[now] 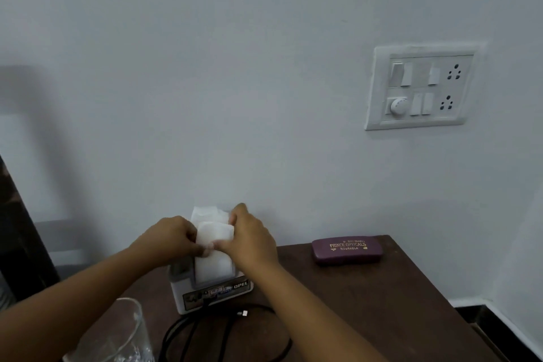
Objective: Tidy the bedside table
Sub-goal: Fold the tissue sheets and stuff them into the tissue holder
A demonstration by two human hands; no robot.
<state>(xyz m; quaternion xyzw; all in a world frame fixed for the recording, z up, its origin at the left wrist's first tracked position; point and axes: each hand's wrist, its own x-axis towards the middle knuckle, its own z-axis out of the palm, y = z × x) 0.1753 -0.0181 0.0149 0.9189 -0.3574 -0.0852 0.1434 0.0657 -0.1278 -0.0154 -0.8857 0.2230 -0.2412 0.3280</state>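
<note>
A white tissue sticks up out of a white tissue box marked OPEL on the dark wooden bedside table. My left hand pinches the tissue's left edge. My right hand grips its right edge and top, and the sheet is folded between both hands above the box. A purple glasses case lies at the table's back right. A black cable with a silver plug lies coiled in front of the box.
A clear drinking glass stands at the table's front left. A white switchboard with sockets is on the wall above the case. A dark wooden frame stands at the left edge of view.
</note>
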